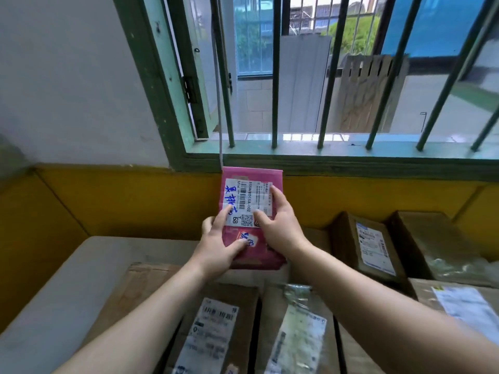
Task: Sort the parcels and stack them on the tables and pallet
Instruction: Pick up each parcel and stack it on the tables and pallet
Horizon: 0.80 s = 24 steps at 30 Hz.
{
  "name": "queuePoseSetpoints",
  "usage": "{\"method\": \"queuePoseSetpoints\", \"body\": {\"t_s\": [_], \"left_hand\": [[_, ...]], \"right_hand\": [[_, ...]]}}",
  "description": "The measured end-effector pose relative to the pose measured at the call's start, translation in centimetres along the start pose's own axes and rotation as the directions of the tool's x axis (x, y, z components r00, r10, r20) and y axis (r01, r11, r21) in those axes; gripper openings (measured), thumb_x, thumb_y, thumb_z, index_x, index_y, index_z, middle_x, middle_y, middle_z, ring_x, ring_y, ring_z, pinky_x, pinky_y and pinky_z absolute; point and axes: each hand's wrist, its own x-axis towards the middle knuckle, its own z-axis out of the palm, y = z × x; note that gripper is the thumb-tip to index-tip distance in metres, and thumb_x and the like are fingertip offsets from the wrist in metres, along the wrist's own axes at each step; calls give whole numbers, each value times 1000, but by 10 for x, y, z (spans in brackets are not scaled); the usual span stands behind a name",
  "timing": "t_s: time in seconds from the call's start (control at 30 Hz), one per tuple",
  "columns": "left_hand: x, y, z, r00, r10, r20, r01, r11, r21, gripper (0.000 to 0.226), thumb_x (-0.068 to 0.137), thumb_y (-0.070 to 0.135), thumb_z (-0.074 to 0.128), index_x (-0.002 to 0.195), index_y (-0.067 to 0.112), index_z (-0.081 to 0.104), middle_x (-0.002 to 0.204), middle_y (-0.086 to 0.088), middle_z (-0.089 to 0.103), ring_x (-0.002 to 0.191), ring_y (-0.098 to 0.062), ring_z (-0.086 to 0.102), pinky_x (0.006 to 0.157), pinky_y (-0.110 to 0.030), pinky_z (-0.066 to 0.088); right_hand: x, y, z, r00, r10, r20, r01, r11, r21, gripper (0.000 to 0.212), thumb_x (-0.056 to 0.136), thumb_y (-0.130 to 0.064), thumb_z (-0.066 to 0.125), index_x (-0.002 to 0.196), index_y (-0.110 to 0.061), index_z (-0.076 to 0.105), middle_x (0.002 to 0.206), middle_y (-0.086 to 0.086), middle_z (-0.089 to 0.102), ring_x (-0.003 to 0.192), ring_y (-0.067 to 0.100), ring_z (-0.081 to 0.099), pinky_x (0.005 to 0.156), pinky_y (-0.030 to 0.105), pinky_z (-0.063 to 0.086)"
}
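— Where was the pink parcel [252, 175]?

— Held up in both hands above the worktop [81, 279], in front of the yellow band of wall [121, 201] just under the window sill. It was a flat, soft-looking mailer of glossy pink plastic, rectangular, creased near its lower end.

— And each grip?

— The left hand [218, 247] was closed on the lower left edge, with the thumb and a finger on the front and the other fingers curled behind. The right hand [278, 225] pinched the right side, its fingers lying over the white shipping label [244, 201]. That label was paper, printed with a barcode and a square code and overwritten in blue marker.

— What lay underneath?

— Brown cardboard boxes [216, 333], matte and rectangular, packed side by side on the worktop and carrying white labels. One had crinkled clear film [297, 295] over its top. Another box [370, 244] sat farther right. The bare worktop on the left was pale and smooth with a rounded corner.

— Behind it?

— Dark green bars [275, 76], round and upright, in a worn green window frame.
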Motion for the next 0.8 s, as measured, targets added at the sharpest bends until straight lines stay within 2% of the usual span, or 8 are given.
{"method": "queuePoseSetpoints", "body": {"t_s": [0.07,0.13,0.23,0.3,0.43,0.57,0.7,0.8], "left_hand": [[-28,18,-11,996,81,-41,-83,995,-55,72,88,19,65,144,39,23,141,-4,20,115,-12,38,67,-1,43],[-61,35,-20,990,127,-53,-132,985,-115,70,88,17,65,143,37,25,144,-2,18,121,-16,37,60,-2,45],[-116,57,-31,972,226,-57,-232,961,-147,74,87,24,67,144,40,23,148,4,17,130,-20,35,84,-21,52],[-151,71,-31,963,267,-41,-270,943,-196,76,85,25,69,143,44,24,147,6,21,130,-20,37,90,-35,54],[-215,111,-14,926,377,3,-362,892,-271,72,85,17,69,133,51,28,143,8,25,124,-14,41,74,-15,54],[-256,160,14,899,425,101,-357,848,-392,74,85,7,67,135,49,31,141,11,25,123,-15,44,76,-25,58],[-304,215,65,839,503,207,-379,813,-442,77,85,4,66,140,45,31,141,14,24,122,-19,45,76,-33,60],[-337,260,120,767,579,276,-430,784,-448,76,85,4,66,141,42,31,142,14,24,119,-13,47,76,-31,59]], "right_hand": [[-32,-23,-8,998,-56,-31,58,996,72,69,94,-24,64,150,-40,26,140,-4,47,120,12,55,90,39,58],[-69,-43,-17,993,-101,-53,106,990,93,69,94,-22,64,149,-40,27,140,-4,46,121,12,55,90,38,58],[-132,-70,-33,983,-158,-94,167,982,93,67,95,-22,63,149,-40,28,139,-5,46,118,12,56,84,32,60],[-174,-82,-47,971,-187,-149,197,979,53,66,95,-23,63,150,-38,29,138,-6,47,116,9,56,81,23,58],[-256,-98,-89,933,-236,-273,224,972,-76,64,95,-29,62,148,-41,29,140,-6,47,122,11,52,98,36,53],[-315,-111,-141,890,-247,-384,195,966,-170,62,95,-28,61,148,-40,30,137,-6,47,123,12,49,100,29,47],[-385,-110,-213,823,-249,-510,138,960,-245,62,96,-29,60,149,-38,29,134,-8,47,121,11,48,100,31,44],[-446,-101,-275,760,-218,-612,53,960,-276,64,96,-31,60,150,-38,26,140,-7,47,123,13,50,104,36,45]]}}
